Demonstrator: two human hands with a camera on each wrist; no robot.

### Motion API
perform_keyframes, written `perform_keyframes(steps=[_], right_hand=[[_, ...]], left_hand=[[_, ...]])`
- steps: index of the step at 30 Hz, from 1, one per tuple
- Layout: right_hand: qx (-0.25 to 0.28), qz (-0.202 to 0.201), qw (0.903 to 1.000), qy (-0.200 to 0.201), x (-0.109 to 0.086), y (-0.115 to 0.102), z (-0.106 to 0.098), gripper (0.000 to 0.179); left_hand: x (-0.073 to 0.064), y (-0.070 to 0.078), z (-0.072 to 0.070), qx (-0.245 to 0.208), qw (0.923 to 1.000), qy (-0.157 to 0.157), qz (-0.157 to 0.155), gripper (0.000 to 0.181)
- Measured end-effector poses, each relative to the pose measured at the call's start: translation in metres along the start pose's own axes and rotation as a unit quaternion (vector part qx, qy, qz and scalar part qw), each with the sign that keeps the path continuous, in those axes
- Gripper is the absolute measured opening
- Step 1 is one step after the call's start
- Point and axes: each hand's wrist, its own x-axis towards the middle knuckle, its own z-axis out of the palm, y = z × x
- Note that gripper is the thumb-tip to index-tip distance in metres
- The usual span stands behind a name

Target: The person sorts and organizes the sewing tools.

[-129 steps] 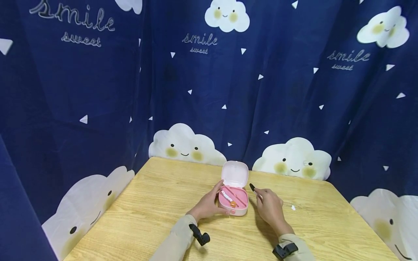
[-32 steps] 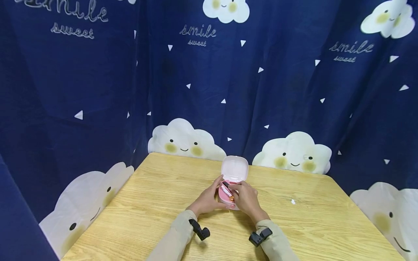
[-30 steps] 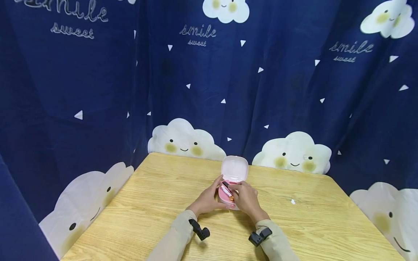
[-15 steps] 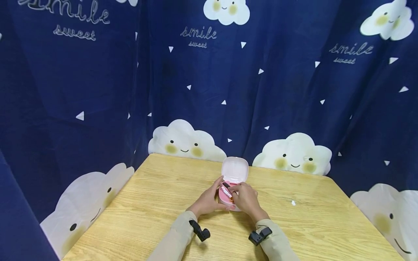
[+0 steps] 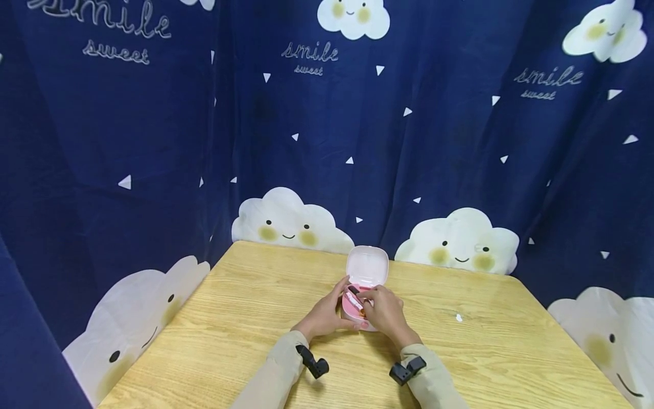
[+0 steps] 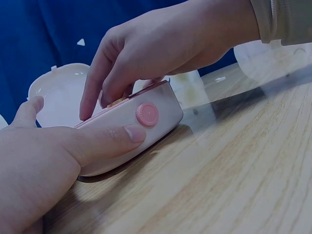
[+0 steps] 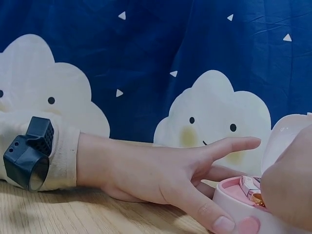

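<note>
A small pink case (image 5: pixel 347 309) stands on the table with its pale lid (image 5: pixel 367 266) raised at the back. My left hand (image 5: pixel 323 316) grips the case from the left; in the left wrist view its thumb lies along the front wall, below the round pink button (image 6: pixel 147 114). My right hand (image 5: pixel 386 309) reaches in from the right with bent fingers, at a slim thing with a black end (image 5: pixel 353 289). That hand hides most of it. Beside it in the case lies a white-and-pink strip (image 5: pixel 353 301) with an orange piece (image 5: pixel 362 312).
The light wooden table (image 5: pixel 245 307) extends around the case. A small white scrap (image 5: pixel 458 318) lies to the right of the hands. Behind the table hangs a dark blue curtain (image 5: pixel 306 153) with clouds and triangles on it.
Earlier my right hand held the black-ended thing over the table, right of the case; it then moved left into the case. Over the last second both hands have stayed nearly still.
</note>
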Motion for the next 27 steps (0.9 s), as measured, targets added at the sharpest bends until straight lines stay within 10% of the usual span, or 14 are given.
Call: perform_keyframes(steps=[27], right_hand=[[0.006,-0.002,0.9999,0.010,-0.0010,0.0038,-0.0030,0.019]], left_hand=[[0.0012,-0.0012,0.0013,-0.008,1.0000,0.003,-0.004,0.122]])
